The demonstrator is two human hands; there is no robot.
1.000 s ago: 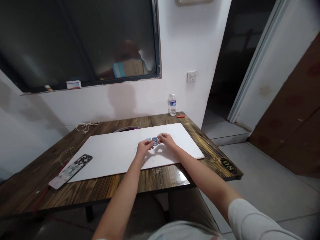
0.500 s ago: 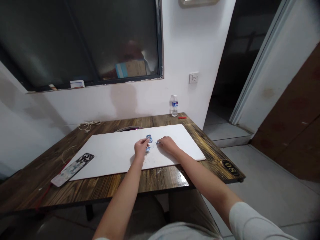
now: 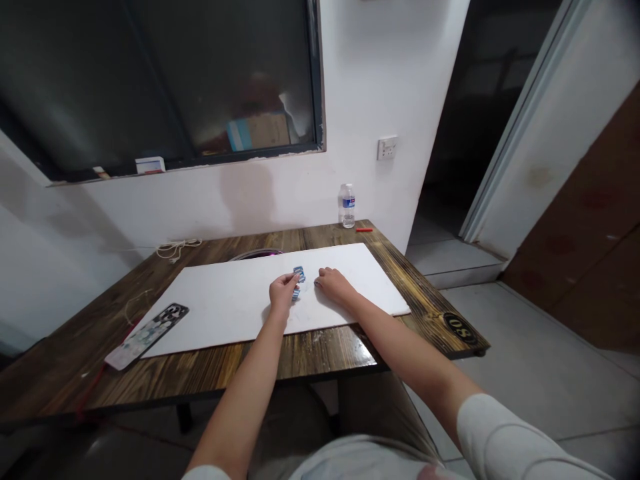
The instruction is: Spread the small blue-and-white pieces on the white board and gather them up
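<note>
Small blue-white pieces (image 3: 299, 277) on white board (image 3: 225, 310), look thin, light, prob. flimsy; pinch by edges. L hand (image 3: 283, 294) curled right at them, grip unclear. R hand (image 3: 335, 284) loosely curled just beside, nothing visible in it.

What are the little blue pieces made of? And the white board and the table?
The little blue-and-white pieces are too small to tell, maybe printed card or plastic. The white board looks like matte foam board or card: smooth, flat, no shine. The table looks like dark-stained varnished wood: grain lines run along it and light glints off it.
</note>
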